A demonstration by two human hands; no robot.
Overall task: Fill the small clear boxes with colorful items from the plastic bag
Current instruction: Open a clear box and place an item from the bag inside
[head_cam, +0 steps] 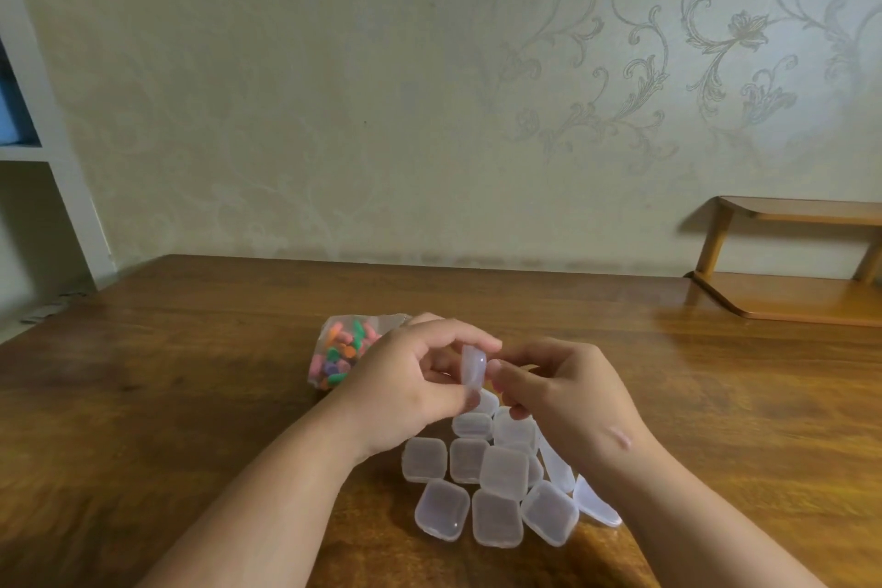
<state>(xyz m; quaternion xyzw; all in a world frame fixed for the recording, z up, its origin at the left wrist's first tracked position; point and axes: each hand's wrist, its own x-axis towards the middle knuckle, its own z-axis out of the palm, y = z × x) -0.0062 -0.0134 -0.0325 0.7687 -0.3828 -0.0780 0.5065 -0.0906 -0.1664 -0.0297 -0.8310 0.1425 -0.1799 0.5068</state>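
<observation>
Box, frosted rounded-square plastic, between left hand and right hand

One small clear box, translucent with rounded corners, is held on edge, pinched between the left hand and the right hand. Directly below it, a cluster of identical boxes lies on the table. Most lie flat and touching, one rests on top of others, and those at the right lean on edge. The plastic bag lies just behind the left hand, partly hidden. It holds the colorful items in pink, orange, green and purple.
</observation>
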